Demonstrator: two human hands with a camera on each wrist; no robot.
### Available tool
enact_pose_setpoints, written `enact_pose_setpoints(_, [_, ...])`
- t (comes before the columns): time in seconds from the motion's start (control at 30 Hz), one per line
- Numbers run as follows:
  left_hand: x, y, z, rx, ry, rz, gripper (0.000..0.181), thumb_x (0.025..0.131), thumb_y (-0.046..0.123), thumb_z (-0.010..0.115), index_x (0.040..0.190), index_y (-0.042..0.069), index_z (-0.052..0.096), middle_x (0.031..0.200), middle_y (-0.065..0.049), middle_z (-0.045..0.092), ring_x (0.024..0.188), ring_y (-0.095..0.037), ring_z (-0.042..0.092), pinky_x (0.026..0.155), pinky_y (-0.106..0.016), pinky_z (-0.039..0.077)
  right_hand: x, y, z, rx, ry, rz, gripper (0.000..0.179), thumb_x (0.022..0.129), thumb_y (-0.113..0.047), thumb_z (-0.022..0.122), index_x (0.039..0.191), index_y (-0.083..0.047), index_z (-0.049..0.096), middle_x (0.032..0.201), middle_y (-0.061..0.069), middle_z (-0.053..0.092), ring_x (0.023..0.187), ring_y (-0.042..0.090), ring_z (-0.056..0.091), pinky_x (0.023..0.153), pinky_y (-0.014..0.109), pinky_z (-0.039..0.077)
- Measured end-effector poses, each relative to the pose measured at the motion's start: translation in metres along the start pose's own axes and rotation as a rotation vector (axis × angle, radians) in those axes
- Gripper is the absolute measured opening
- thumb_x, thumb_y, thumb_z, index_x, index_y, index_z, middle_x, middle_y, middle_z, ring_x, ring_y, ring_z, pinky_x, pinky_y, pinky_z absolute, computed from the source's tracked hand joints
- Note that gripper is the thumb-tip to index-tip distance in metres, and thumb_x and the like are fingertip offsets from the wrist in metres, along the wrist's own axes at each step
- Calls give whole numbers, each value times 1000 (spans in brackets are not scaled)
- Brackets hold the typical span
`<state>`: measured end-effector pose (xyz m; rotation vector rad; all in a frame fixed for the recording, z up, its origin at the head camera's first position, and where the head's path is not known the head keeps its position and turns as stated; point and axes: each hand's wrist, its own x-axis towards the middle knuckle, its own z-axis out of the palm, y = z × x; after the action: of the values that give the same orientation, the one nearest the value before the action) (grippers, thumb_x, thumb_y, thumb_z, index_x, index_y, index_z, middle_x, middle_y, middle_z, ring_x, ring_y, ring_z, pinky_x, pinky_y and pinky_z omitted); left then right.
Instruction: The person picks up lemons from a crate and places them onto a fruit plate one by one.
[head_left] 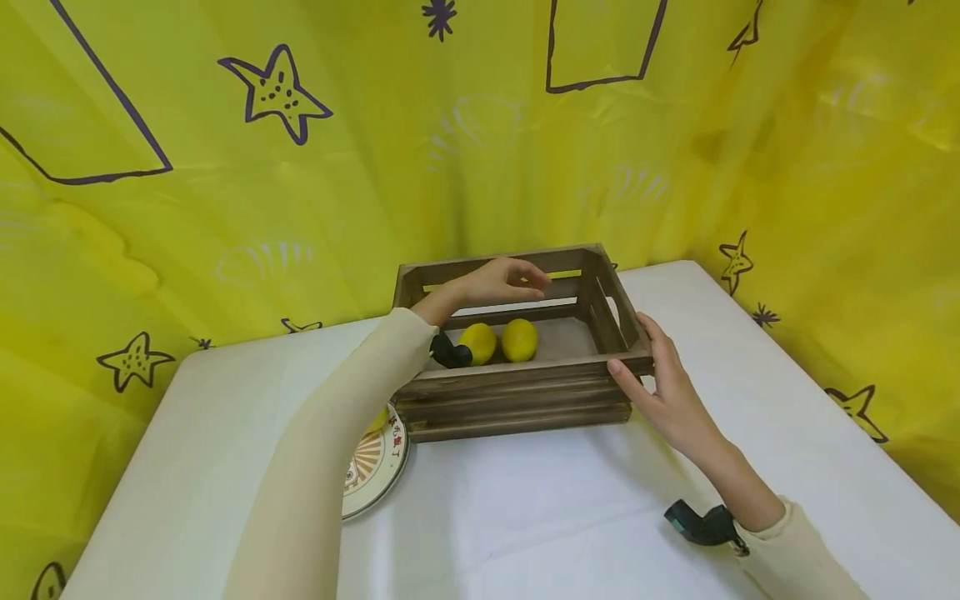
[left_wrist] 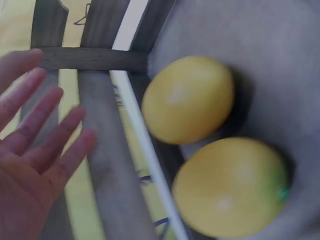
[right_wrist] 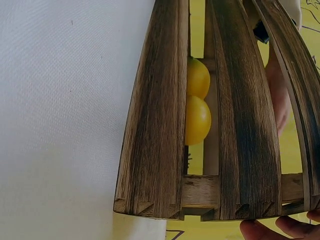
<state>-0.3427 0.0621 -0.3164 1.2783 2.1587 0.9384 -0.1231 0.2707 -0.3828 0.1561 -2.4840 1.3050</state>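
A brown slatted wooden crate (head_left: 517, 404) stands on the white table, with two lemons (head_left: 520, 340) lying side by side on its floor. Above them, inside the crate's upper part, my left hand (head_left: 504, 281) hovers, holding nothing. In the left wrist view its fingers (left_wrist: 45, 117) are spread and apart from both lemons (left_wrist: 187, 99). My right hand (head_left: 671, 400) grips the crate's near right corner, thumb on the front rim and fingers along the right side. Only some fingertips (right_wrist: 295, 227) of it show in the right wrist view, at the crate's edge.
Left of the crate, a round patterned plate (head_left: 386, 475) sits partly behind my left sleeve. A yellow fruit (head_left: 378, 420) on it is mostly hidden. A yellow curtain (head_left: 360, 192) with drawn stars hangs behind the table (head_left: 510, 517).
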Motion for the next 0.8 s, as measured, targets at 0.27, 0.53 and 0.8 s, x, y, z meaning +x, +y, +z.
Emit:
enact_pose_setpoints(0.27, [1,-8,6,94,-110,-102,48,96,14,62,139,-4,49,143,-16,50,132,-29,48,108,-32,40,0,-1,0,-5,5,-7,74,99,-24,56,155,-7,12,153,27,20,135,46,27,102,70,27])
enact_pose_setpoints(0.53, [-3,-12,11,219,-247,-221,54,93,14,66,142,1,49,149,-13,44,136,-30,41,111,-35,36,0,-3,0,2,4,-11,73,99,-23,56,156,-8,12,153,26,20,134,44,29,101,68,28])
enact_pose_setpoints(0.8, [-5,-15,14,309,-327,-268,62,93,19,68,148,9,42,154,-10,36,140,-26,34,114,-37,31,0,-3,0,6,-2,0,74,99,-23,56,156,-8,11,153,27,20,133,45,29,100,69,28])
